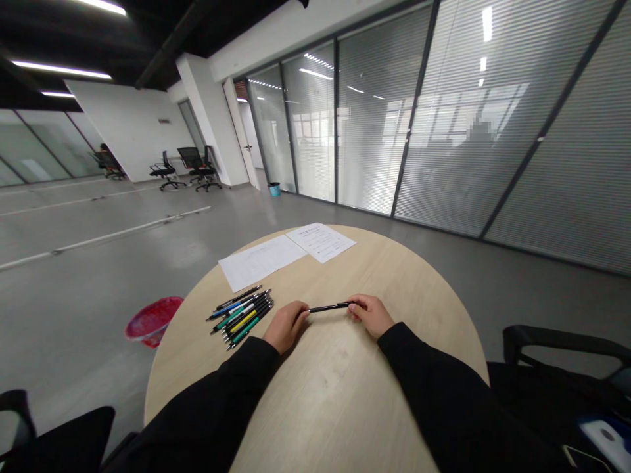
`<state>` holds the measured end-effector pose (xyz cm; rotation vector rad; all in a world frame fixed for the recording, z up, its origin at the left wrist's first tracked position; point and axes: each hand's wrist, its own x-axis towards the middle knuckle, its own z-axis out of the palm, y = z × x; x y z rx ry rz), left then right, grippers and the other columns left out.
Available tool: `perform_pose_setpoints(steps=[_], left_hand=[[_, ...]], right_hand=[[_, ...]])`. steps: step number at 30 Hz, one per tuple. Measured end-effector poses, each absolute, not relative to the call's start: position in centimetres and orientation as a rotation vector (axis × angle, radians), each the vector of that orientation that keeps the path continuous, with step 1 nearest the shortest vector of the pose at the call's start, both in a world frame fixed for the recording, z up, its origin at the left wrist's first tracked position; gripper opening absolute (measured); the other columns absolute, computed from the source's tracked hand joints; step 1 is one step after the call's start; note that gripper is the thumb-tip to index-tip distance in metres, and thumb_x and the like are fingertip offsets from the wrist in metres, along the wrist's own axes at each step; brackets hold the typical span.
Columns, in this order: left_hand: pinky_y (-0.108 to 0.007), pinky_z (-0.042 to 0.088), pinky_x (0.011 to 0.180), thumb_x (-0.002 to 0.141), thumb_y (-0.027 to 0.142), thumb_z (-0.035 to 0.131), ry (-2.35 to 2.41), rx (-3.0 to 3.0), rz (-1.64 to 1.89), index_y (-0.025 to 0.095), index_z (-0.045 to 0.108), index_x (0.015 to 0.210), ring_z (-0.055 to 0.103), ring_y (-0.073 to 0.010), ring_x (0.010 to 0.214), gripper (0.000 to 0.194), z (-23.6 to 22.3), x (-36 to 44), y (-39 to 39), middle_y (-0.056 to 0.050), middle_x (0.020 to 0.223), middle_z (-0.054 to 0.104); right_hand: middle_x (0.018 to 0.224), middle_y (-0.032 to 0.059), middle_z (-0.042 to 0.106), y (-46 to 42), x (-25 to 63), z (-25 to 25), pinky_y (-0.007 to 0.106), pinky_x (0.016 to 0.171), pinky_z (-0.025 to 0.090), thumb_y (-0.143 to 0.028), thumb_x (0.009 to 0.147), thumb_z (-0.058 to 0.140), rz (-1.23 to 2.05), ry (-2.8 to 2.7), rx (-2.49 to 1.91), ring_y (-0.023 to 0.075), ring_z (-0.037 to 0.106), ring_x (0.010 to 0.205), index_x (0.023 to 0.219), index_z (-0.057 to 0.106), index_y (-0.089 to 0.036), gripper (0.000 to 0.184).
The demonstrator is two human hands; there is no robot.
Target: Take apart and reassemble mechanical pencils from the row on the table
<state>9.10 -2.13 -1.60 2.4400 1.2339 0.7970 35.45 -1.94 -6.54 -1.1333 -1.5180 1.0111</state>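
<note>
The ends of the black pen (328,307) vanish into the left hand (286,327) and the right hand (373,316). Heaped pens (242,318) overlap, partly covering one another. Print on the paper sheets (263,260) is too small to read. The counter (419,282) hides part of the red basin (150,318) — and the picture's bottom edge cuts off both black sleeves (204,407) — while pixelation blurs a patch on the glass wall (444,171).

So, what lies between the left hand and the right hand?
A black pen spans the gap, one end in the left hand, the other in the right hand, as the head view shows.
</note>
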Motion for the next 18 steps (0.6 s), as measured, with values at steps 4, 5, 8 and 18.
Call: perform_pose_setpoints(steps=[4, 5, 8, 18], left_hand=[[-0.030, 0.046, 0.071, 0.099, 0.037, 0.036, 1.215, 2.456, 0.760, 0.018, 0.060, 0.087, 0.060, -0.0193, 0.077, 0.033, -1.76, 9.10, -2.08, -0.007, 0.084, 0.066], [-0.030, 0.046, 0.071, 0.099, 0.037, 0.036, 1.209, 2.455, 0.751, 0.018, 0.060, 0.086, 0.060, -0.0191, 0.076, 0.034, -1.80, 9.09, -2.04, -0.007, 0.083, 0.066], [-0.030, 0.046, 0.070, 0.100, 0.037, 0.033, 1.202, 2.452, 0.725, 0.018, 0.061, 0.083, 0.059, -0.0186, 0.075, 0.037, -1.86, 9.07, -1.98, -0.006, 0.080, 0.065], [-0.030, 0.046, 0.071, 0.095, 0.035, 0.045, 1.213, 2.423, 0.770, 0.018, 0.058, 0.094, 0.057, -0.0179, 0.075, 0.022, -1.45, 9.19, -2.32, -0.005, 0.085, 0.063]], right_hand=[[0.070, 0.0034, 0.067, -1.90, 35.42, -6.47, 0.025, 0.056, 0.047, -0.029, 0.080, 0.058, 1.011, -1.504, -1.137, 0.0138, 0.057, 0.058, 0.088, 0.070, -0.016, 0.019], [0.070, 0.0034, 0.067, -1.90, 35.40, -6.46, 0.025, 0.056, 0.047, -0.028, 0.080, 0.058, 1.015, -1.495, -1.132, 0.0137, 0.057, 0.058, 0.088, 0.070, -0.016, 0.019], [0.071, 0.0032, 0.067, -1.94, 35.32, -6.40, 0.025, 0.056, 0.046, -0.028, 0.079, 0.058, 1.034, -1.471, -1.117, 0.0132, 0.057, 0.057, 0.088, 0.069, -0.016, 0.019], [0.071, 0.0031, 0.066, -1.97, 35.27, -6.42, 0.025, 0.054, 0.045, -0.030, 0.079, 0.058, 1.068, -1.419, -1.118, 0.0124, 0.056, 0.056, 0.089, 0.067, -0.015, 0.020]])
